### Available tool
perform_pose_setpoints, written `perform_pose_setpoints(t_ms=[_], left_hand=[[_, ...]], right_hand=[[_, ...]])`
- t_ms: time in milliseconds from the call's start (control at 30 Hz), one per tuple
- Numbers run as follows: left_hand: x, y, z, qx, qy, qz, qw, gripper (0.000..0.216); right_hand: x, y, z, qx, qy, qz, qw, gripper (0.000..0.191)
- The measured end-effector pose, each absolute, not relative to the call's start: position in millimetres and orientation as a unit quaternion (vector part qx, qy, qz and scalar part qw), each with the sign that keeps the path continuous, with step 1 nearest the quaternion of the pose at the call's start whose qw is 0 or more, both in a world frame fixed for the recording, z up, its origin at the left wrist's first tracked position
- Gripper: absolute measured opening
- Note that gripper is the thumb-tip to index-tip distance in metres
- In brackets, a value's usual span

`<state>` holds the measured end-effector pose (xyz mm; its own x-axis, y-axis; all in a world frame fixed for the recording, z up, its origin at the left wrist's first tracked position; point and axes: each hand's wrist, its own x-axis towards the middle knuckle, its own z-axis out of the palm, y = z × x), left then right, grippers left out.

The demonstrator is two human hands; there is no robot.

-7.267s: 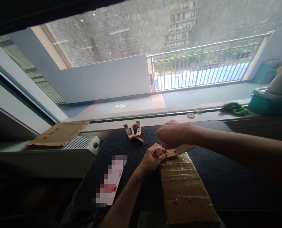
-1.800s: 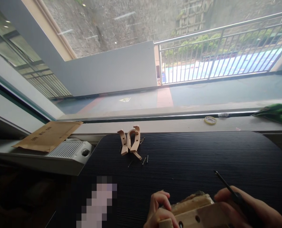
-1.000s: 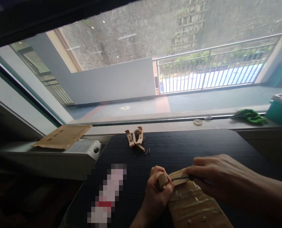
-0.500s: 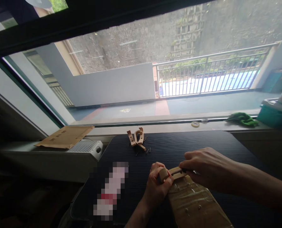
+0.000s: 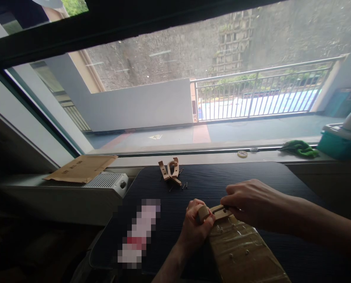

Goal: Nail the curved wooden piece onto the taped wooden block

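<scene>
My left hand is closed around a pale wooden hook with a rounded end, holding it against the far end of a wooden board. Clear film wraps the board, and small metal screw fittings show on its face. Closed on a thin dark tool, my right hand sits over the hook's flat part, where a dark hole shows. The tool's shape is mostly hidden by my fingers. Several similar wooden hooks lie in a pile farther back on the dark table.
Loose screws lie beside the hook pile. A blurred pinkish item is on the table's left. Along the windowsill are a tape roll, a green cloth and a teal box. A brown envelope rests on the radiator.
My right hand has shifted slightly left and up, with the tool at a changed angle over the hook. My left hand keeps its hold. The view has moved a little.
</scene>
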<state>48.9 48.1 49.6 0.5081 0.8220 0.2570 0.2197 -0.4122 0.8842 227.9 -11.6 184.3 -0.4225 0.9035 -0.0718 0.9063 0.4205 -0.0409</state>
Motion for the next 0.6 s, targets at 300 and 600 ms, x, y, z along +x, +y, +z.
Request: perform_pose_setpoints(t_ms=[300, 600], left_hand=[[48.8, 49.4, 50.2, 0.768, 0.336, 0.355, 0.414, 0.007], [48.8, 50.5, 53.6, 0.776, 0.332, 0.341, 0.414, 0.006]], right_hand=[[227.5, -11.8, 183.7, 0.532, 0.846, -0.023, 0.029, 0.018], [215.2, -3.4, 195.4, 0.497, 0.864, 0.006, 0.077, 0.017]])
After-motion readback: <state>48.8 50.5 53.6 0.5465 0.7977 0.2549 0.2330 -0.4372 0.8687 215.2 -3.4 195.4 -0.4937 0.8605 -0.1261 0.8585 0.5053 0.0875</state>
